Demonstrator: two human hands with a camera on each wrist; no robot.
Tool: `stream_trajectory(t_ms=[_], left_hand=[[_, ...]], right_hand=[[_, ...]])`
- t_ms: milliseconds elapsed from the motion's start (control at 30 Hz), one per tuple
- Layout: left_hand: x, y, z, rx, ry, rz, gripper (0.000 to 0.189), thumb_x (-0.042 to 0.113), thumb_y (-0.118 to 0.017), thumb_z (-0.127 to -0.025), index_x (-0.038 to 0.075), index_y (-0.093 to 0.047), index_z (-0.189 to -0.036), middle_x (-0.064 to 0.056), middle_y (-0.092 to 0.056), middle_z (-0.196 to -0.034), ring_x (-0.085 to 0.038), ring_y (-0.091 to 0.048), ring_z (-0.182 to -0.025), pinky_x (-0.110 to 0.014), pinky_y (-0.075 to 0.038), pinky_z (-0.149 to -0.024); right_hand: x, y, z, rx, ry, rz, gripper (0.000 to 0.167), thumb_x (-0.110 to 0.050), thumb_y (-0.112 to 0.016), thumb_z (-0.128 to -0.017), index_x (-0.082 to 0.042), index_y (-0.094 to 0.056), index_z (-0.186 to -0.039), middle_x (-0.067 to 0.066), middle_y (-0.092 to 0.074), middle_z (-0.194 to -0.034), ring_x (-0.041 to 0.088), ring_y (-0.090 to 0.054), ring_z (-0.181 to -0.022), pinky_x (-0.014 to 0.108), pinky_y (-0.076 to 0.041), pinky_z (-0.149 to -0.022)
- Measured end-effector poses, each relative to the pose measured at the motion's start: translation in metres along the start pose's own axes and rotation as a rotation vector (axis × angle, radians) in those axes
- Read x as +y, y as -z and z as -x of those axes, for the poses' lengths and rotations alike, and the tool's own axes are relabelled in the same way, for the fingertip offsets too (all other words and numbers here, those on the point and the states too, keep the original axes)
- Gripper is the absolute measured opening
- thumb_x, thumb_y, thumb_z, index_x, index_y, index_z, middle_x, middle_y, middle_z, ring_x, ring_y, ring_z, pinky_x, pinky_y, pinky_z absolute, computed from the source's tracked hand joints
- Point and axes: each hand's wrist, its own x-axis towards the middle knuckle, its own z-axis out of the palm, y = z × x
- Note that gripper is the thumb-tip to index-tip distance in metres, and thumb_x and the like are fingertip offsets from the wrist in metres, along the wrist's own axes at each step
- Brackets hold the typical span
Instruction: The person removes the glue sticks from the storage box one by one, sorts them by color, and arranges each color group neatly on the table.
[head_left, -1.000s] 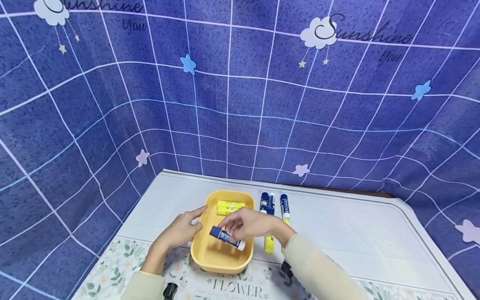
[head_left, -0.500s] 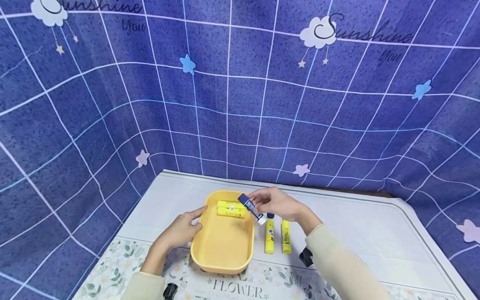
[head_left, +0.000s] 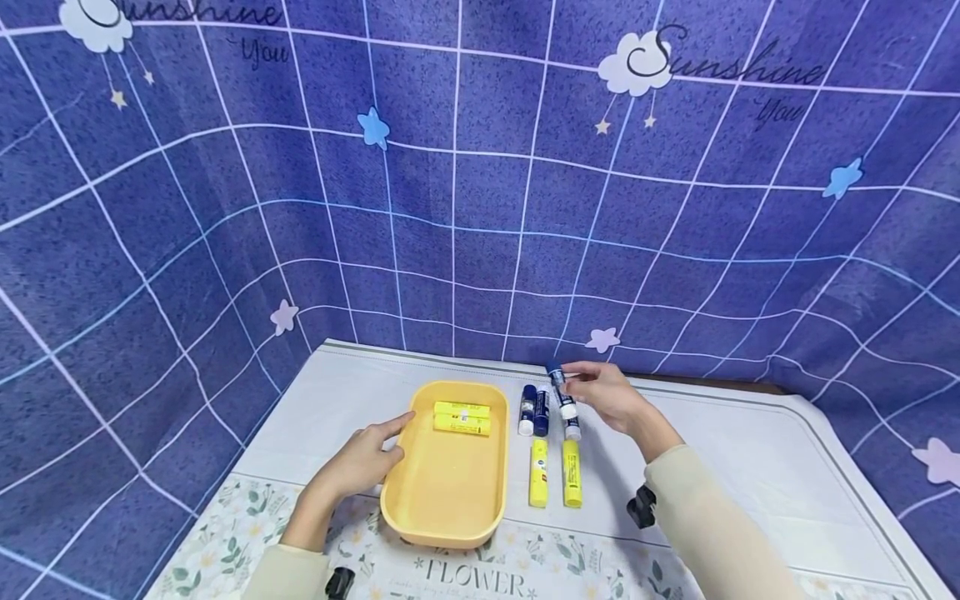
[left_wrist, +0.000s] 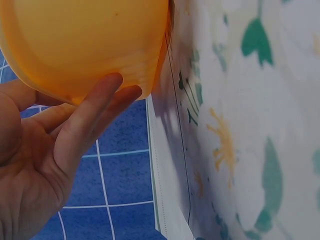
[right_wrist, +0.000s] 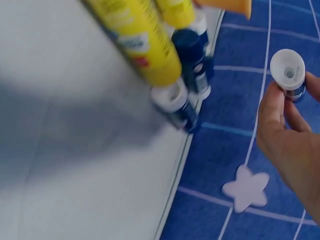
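Note:
My right hand pinches a dark-blue glue stick with a white end, above another blue glue stick at the back of the table. In the right wrist view, the hollow white end of the held glue stick faces the camera. My left hand touches the left side of a yellow plastic tray; in the left wrist view its fingers lie straight against the outer wall. Two yellow glue sticks lie side by side inside the tray, towards its back.
Right of the tray lie two blue glue sticks side by side. In front of them are two yellow glue sticks, set apart. A blue grid-patterned curtain stands behind the white table, with a floral cloth along its front.
My right hand has carried the blue glue stick out from over the tray, to the right and back, above the other blue glue sticks. The left hand has stayed at the tray.

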Motion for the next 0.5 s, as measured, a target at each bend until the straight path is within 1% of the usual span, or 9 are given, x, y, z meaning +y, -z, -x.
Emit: stream_trajectory(t_ms=[133, 300, 367, 500], left_hand=[[0.000, 0.000, 0.000, 0.008, 0.006, -0.007, 0.058, 0.006, -0.053, -0.100, 0.006, -0.043, -0.157, -0.023, -0.059, -0.144, -0.010, -0.042, -0.044, -0.026, -0.048, -0.050], [0.001, 0.000, 0.000, 0.005, 0.003, -0.004, 0.058, 0.005, -0.054, -0.100, 0.006, -0.043, -0.157, -0.023, -0.058, -0.146, -0.010, -0.041, -0.044, -0.026, -0.048, -0.050], [0.001, 0.000, 0.001, 0.003, -0.002, 0.000, 0.058, 0.005, -0.053, -0.100, 0.005, -0.043, -0.157, -0.024, -0.058, -0.145, -0.010, -0.042, -0.044, -0.026, -0.048, -0.051], [0.000, 0.000, 0.001, 0.002, -0.005, -0.004, 0.058, 0.005, -0.053, -0.100, 0.006, -0.043, -0.157, -0.023, -0.058, -0.146, -0.010, -0.042, -0.044, -0.025, -0.048, -0.053]], right_hand=[[0.011, 0.016, 0.000, 0.065, -0.016, -0.015, 0.058, 0.003, -0.061, -0.092, 0.015, -0.045, -0.146, 0.001, -0.060, -0.096, 0.007, -0.058, -0.087, 0.019, -0.053, -0.081], [0.024, 0.030, 0.001, 0.150, -0.067, -0.008, 0.058, 0.002, -0.062, -0.094, 0.018, -0.043, -0.146, 0.004, -0.063, -0.102, 0.004, -0.060, -0.084, 0.017, -0.055, -0.078], [0.031, 0.034, 0.002, 0.187, -0.093, 0.016, 0.057, 0.002, -0.063, -0.093, 0.019, -0.044, -0.144, 0.005, -0.064, -0.101, 0.004, -0.061, -0.080, 0.017, -0.055, -0.075], [0.043, 0.041, 0.004, 0.255, -0.133, 0.072, 0.054, 0.003, -0.064, -0.091, 0.022, -0.047, -0.138, 0.003, -0.064, -0.091, 0.005, -0.059, -0.073, 0.018, -0.053, -0.068]])
